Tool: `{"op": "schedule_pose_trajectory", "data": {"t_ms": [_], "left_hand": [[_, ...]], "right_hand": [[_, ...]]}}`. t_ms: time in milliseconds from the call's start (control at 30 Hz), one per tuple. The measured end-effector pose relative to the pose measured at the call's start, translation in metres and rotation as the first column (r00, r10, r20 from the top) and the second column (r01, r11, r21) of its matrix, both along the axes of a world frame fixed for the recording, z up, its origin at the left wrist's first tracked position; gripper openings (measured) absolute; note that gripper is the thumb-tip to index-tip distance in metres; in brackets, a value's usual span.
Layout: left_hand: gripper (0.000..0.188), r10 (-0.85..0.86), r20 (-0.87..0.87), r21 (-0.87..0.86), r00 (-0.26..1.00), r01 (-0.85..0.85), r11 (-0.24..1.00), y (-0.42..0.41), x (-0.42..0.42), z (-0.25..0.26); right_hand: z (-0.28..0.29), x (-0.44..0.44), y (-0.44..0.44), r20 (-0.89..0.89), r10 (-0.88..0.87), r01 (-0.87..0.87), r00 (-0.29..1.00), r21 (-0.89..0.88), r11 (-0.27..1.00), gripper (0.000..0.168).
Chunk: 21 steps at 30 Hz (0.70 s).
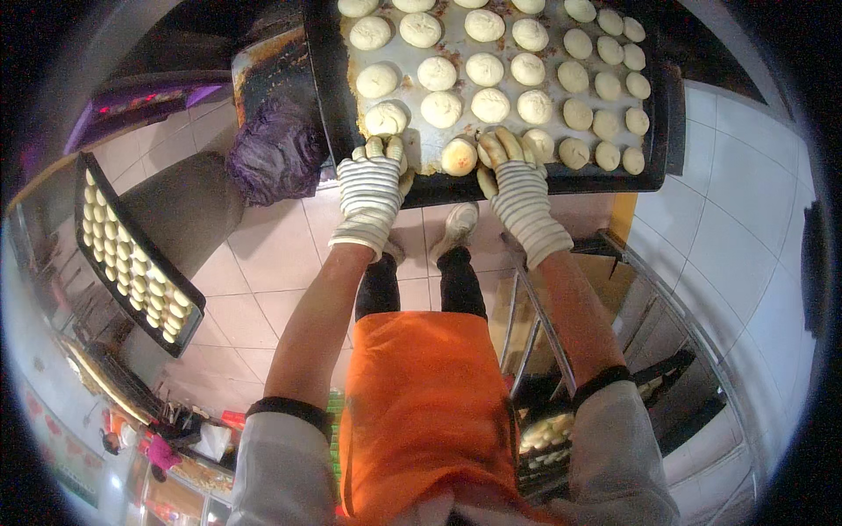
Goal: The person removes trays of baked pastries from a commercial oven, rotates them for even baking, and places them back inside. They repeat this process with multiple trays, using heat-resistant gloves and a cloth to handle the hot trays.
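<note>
A dark baking tray (pixel 431 194) carries rows of pale round dough buns (pixel 441 109) on a stained, light-coloured surface. At its near edge, my left hand (pixel 373 177), in a striped knitted work glove, has its fingers curled over a bun that is mostly hidden. My right hand (pixel 516 184), gloved alike, closes on another front-row bun, of which only a sliver shows by the thumb. Between the two hands lies a bun (pixel 459 156) with a reddish-brown mark on top. Further buns fill the rows beyond my fingers.
Dark purple crumpled cloth (pixel 276 152) sits left of the tray. Another tray of buns (pixel 191 322) stands out at the left, above the tiled floor (pixel 283 263). A metal rack (pixel 539 329) with trays is at my right. Two people (pixel 161 454) appear far off, lower left.
</note>
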<state>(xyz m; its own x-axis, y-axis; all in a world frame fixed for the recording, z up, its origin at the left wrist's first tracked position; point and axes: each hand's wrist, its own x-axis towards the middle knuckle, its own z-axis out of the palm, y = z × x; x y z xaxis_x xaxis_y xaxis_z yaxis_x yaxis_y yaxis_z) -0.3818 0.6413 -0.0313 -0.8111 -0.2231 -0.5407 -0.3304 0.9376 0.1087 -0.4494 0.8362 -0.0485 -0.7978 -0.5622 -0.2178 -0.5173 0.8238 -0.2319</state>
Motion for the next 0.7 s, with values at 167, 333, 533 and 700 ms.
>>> {"op": "schedule_pose_trajectory", "data": {"t_ms": [167, 333, 533, 700], "left_hand": [[0.051, 0.216, -0.365, 0.225, 0.905, -0.139, 0.964, -0.007, 0.029, 0.000], [0.046, 0.219, -0.405, 0.103, 0.888, -0.193, 0.976, -0.014, 0.021, -0.002], [0.059, 0.081, -0.239, -0.045, 0.968, -0.095, 0.995, -0.013, -0.035, -0.011], [0.059, 0.157, -0.228, 0.080, 0.961, -0.142, 0.987, -0.024, -0.037, -0.017]], "right_hand": [[-0.007, -0.014, -0.008, 0.184, -0.012, -0.013, 0.983, 0.133, 0.991, 0.058], [0.020, -0.022, -0.013, 0.430, -0.182, 0.117, 0.884, 0.172, 0.978, 0.050], [0.006, -0.036, 0.011, -0.097, -0.033, 0.013, 0.995, -0.194, 0.981, 0.041], [-0.015, -0.057, -0.028, -0.074, 0.081, -0.076, 0.994, 0.069, 0.995, 0.049]]}}
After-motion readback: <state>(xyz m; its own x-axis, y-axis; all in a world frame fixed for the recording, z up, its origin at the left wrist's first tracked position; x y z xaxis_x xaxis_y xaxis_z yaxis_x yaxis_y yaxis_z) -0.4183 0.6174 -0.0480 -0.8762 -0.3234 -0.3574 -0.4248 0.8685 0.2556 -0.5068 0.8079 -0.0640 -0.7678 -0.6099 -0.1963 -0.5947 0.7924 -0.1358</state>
